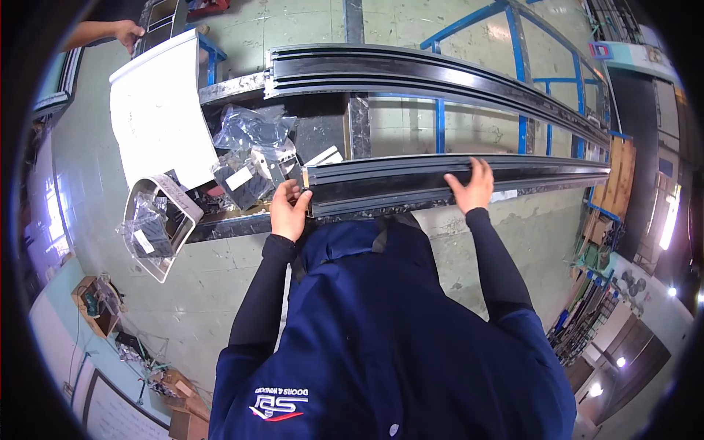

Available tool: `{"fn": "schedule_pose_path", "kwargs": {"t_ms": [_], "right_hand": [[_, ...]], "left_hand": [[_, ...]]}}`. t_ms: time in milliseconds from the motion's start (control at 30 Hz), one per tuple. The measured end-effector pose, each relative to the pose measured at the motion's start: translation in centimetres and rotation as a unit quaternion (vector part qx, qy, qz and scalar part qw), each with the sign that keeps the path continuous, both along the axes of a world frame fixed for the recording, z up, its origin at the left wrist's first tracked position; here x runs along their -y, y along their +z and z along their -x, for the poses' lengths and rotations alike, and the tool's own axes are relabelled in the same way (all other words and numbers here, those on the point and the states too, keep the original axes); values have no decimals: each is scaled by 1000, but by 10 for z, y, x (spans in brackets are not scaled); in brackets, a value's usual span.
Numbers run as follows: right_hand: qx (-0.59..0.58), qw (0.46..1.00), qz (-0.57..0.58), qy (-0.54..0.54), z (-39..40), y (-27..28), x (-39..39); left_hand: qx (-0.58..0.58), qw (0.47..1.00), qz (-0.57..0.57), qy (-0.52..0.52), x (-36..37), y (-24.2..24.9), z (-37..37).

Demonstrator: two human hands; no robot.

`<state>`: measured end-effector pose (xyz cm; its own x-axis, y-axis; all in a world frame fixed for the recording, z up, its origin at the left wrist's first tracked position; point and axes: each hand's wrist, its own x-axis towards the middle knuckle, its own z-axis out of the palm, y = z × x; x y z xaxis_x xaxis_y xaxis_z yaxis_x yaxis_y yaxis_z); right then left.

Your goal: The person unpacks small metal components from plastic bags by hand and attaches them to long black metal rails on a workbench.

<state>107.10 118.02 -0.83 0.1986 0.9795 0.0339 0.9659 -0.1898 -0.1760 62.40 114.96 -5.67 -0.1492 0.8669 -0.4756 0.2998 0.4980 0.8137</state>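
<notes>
A long black and grey metal profile (396, 183) lies lengthwise in front of me across the frame. At its left end is my left hand (288, 209), its fingers curled and the thumb close to the cut edge. Whatever is between those fingers is too small or hidden to make out. Farther along the same profile, my right hand (473, 189) rests with thumb and fingers spread apart. A second, similar profile (381, 73) lies beyond it, roughly parallel. Clear plastic bags of parts (253, 132) sit just left of the near profile.
A large white paper sheet (161, 110) hangs over the left side. Below it, a white-rimmed bin (192, 209) holds bagged parts. Blue metal framing (521, 51) stands behind the profiles, and a wooden block (616, 176) is at their right end. Another person's hand (128, 33) shows at upper left.
</notes>
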Motion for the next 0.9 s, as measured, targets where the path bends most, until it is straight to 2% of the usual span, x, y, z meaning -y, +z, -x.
{"fn": "schedule_pose_path", "kwargs": {"t_ms": [100,133,167,233,267,333,433,567,633,767,833,900], "right_hand": [[38,995,38,-85,-26,0,15],[21,996,29,-83,-28,-4,18],[6,996,15,-82,-31,-11,18],[6,997,-21,-73,-38,-26,22],[3,998,-23,-64,-36,-21,22],[7,998,-43,-48,-35,-10,20],[-28,998,-26,-42,-42,2,20],[-165,979,-106,-53,-82,24,55],[-222,964,-126,-72,-124,24,97],[-250,945,-109,-180,-235,-12,229],[-273,921,-93,-263,-290,-7,308],[-254,888,-95,-372,-331,-5,391]], "left_hand": [[0,1000,-15,-11,6,2,2],[4,1000,-18,-26,4,3,1],[-5,997,-71,-18,5,2,-3],[-124,980,-151,-35,1,16,-13],[-134,980,-144,-42,-2,26,-18],[-152,967,-200,-39,-8,35,-35],[-133,963,-225,-66,-13,43,-75],[-139,943,-252,-166,-13,53,-166],[-136,926,-275,-223,-13,55,-230],[-167,873,-354,-292,-15,43,-382],[-181,853,-363,-328,-16,43,-456],[-234,810,-395,-365,-28,27,-518]]}}
